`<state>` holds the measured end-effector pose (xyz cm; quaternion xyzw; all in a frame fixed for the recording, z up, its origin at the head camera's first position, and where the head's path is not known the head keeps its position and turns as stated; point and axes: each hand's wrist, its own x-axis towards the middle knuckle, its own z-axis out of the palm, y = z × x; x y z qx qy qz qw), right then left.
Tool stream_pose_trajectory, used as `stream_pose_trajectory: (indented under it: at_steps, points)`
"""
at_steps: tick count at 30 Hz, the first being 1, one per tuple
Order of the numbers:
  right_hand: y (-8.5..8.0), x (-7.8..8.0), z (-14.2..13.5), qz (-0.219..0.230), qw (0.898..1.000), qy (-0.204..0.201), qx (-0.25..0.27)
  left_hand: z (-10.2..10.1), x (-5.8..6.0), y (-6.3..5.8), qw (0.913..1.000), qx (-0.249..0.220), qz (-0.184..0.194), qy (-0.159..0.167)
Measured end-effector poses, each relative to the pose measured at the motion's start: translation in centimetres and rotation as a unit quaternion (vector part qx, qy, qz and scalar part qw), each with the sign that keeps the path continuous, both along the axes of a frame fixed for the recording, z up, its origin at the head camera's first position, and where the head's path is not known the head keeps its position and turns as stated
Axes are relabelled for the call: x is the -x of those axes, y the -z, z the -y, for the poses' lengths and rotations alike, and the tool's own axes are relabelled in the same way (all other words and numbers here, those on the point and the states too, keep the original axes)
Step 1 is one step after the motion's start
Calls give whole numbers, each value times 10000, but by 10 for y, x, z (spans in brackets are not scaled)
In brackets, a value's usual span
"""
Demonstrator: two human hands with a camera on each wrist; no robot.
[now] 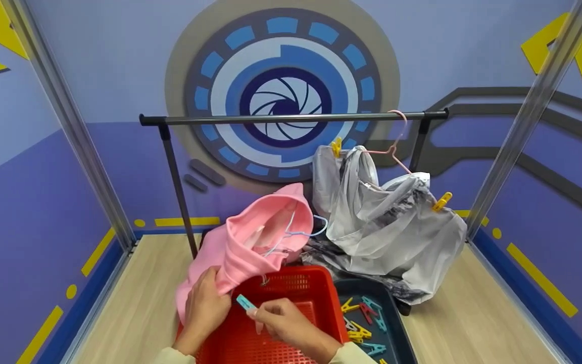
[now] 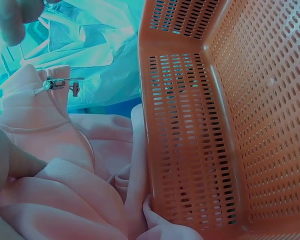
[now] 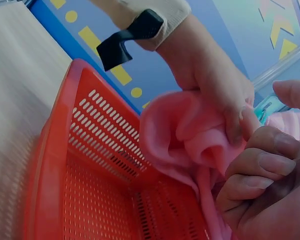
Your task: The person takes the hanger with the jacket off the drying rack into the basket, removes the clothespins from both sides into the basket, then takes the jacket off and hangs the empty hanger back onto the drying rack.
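My left hand [image 1: 207, 301] grips a fold of a pink hooded garment [image 1: 255, 237], which slumps over the rear left of the red basket [image 1: 339, 303]. A light blue hanger [image 1: 298, 233] sits inside the garment's neck opening, its hook poking out to the right. My right hand [image 1: 286, 323] pinches a teal clothespin [image 1: 245, 302] between thumb and fingers, over the basket and just right of the left hand. In the left wrist view a metal zipper pull [image 2: 55, 84] shows at the edge of the pink cloth. The right wrist view shows the clothespin [image 3: 268, 107] partly hidden behind fingers.
A dark rack bar [image 1: 281, 119] spans the back. From it a pink hanger [image 1: 403, 131] carries a grey garment [image 1: 372, 217] with yellow clothespins [image 1: 442, 201] at its shoulders. A dark tray [image 1: 402, 323] right of the basket holds several coloured clothespins [image 1: 368, 312].
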<state>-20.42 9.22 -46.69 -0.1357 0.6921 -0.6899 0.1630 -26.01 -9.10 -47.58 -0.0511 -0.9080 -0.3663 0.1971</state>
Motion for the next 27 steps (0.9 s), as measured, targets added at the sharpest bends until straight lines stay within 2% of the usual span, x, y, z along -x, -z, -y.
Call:
stream_pose_trajectory:
  at_steps: [11,21,27]
  points:
    - [8,6,-18,74,9995,291,-55,1,0,0,9998,61,-190,66]
    - [15,10,-32,-197,9974,591,-354,0,1,1,9990,48,-419,151]
    - [19,13,-41,84,9963,779,-360,0,0,1,9994,62,-316,128]
